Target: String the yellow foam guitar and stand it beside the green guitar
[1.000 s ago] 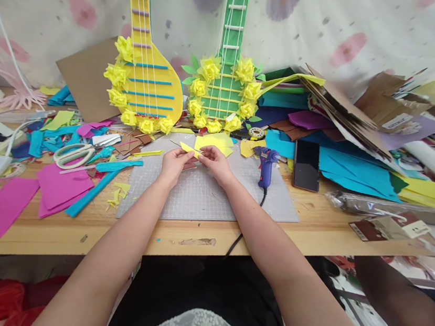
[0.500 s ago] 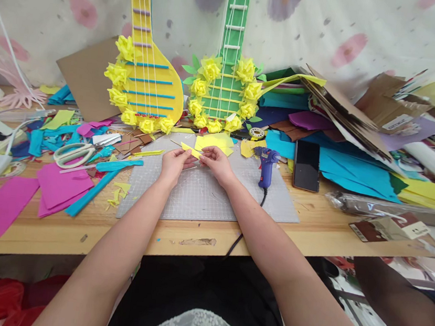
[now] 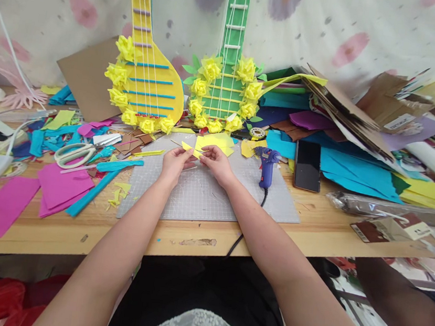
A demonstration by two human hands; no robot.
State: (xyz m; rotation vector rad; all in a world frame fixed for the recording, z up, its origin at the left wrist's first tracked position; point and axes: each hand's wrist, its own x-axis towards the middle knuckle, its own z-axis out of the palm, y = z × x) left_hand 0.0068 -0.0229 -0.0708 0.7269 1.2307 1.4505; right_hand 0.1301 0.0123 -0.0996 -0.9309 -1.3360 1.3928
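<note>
A small piece of yellow crepe paper [image 3: 190,150] is pinched between my two hands above the grey cutting mat [image 3: 197,197]. My left hand [image 3: 175,164] grips its left side with thumb and fingers closed. The other end is held at the fingertips of my right hand [image 3: 217,163]. A thin stick pokes out to the left of the paper; its hold is unclear. Just behind my hands lie flat yellow paper pieces [image 3: 216,140]. On the mat's right side a blue hot glue gun [image 3: 267,169] stands with its black cord running off the table edge.
Two paper-covered instrument shapes, one yellow [image 3: 160,82] and one green [image 3: 221,97], lean at the back with yellow paper flowers. Scissors [image 3: 76,153], pink paper [image 3: 64,186] and blue scraps lie left. A phone [image 3: 307,166], blue paper [image 3: 359,170] and cardboard [image 3: 350,113] are right.
My hands have barely moved. The yellow paper between my fingers has tilted slightly and shows a little more of its left corner.
</note>
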